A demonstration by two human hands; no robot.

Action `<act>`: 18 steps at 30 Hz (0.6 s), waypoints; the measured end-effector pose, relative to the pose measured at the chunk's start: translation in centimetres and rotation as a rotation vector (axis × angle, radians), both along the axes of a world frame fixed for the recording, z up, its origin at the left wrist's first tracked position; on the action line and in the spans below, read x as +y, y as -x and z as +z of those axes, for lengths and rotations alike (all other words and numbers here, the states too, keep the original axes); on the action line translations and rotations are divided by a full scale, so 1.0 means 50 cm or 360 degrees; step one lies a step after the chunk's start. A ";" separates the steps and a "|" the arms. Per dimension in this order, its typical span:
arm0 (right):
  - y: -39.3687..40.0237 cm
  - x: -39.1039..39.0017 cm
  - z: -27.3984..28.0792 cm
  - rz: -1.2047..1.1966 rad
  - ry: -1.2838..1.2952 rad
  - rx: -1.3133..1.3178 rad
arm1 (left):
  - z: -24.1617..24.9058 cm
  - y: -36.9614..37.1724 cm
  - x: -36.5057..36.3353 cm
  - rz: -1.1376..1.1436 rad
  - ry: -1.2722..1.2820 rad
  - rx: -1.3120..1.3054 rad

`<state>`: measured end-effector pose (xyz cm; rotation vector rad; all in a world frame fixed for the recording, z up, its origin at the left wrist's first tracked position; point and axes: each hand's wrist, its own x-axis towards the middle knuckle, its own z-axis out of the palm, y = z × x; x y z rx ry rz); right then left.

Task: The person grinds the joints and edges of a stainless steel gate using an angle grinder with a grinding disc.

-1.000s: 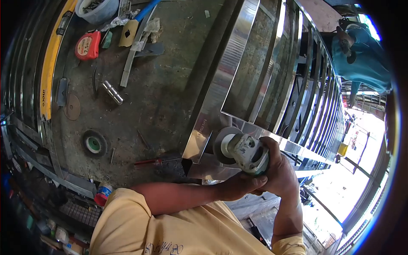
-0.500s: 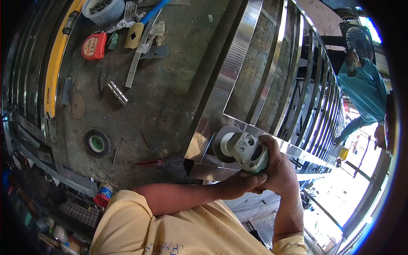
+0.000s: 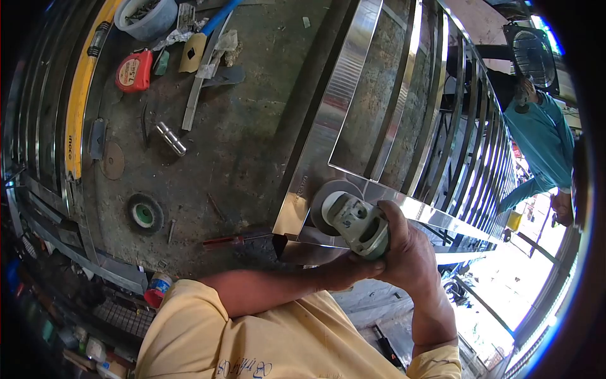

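An angle grinder [image 3: 360, 224] with a round disc [image 3: 331, 205] is held at the near corner of a shiny metal frame [image 3: 344, 101]. The disc lies over the frame's corner; whether it touches is hard to tell. My right hand [image 3: 410, 252] wraps round the grinder from the right, thumb up along its head. From the left, my left hand [image 3: 356, 268] closes on the grinder's body below the head, its fingers partly hidden. The frame's parallel bars stretch away to the upper right.
On the worktable [image 3: 252, 145] lie a red tape measure [image 3: 134, 71], a yellow spirit level [image 3: 82, 107], a green-centred wheel [image 3: 145, 213], a metal tube [image 3: 171, 139] and a screwdriver [image 3: 224, 242]. A tub [image 3: 148, 22] stands behind. A co-worker in a teal sleeve [image 3: 540, 129] is at right.
The grinder and both hands have shifted slightly left, and the disc now shows more of its face over the corner. The view has moved a little.
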<state>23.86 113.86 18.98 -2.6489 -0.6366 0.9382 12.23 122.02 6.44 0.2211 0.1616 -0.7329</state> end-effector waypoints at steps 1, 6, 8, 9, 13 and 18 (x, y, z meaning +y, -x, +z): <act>0.000 0.000 -0.002 0.0022 -0.0005 -0.0018 | -0.006 -0.002 0.006 -0.0059 0.0010 -0.0031; 0.006 -0.002 0.005 0.0019 -0.0035 -0.0025 | 0.000 -0.001 -0.005 0.0018 0.0085 -0.0055; 0.016 -0.011 0.008 -0.0067 -0.0006 -0.0032 | 0.020 -0.010 -0.005 0.0232 0.0113 -0.0142; 0.019 -0.014 0.009 -0.0113 0.0012 -0.0035 | 0.020 -0.009 -0.008 0.0196 0.0157 -0.0117; 0.008 -0.015 0.011 -0.0070 -0.0006 0.0034 | -0.002 0.001 -0.029 -0.0088 0.0148 0.0033; -0.012 0.012 -0.003 0.0033 -0.0032 -0.0018 | -0.006 -0.013 0.010 -0.0075 0.0051 -0.0009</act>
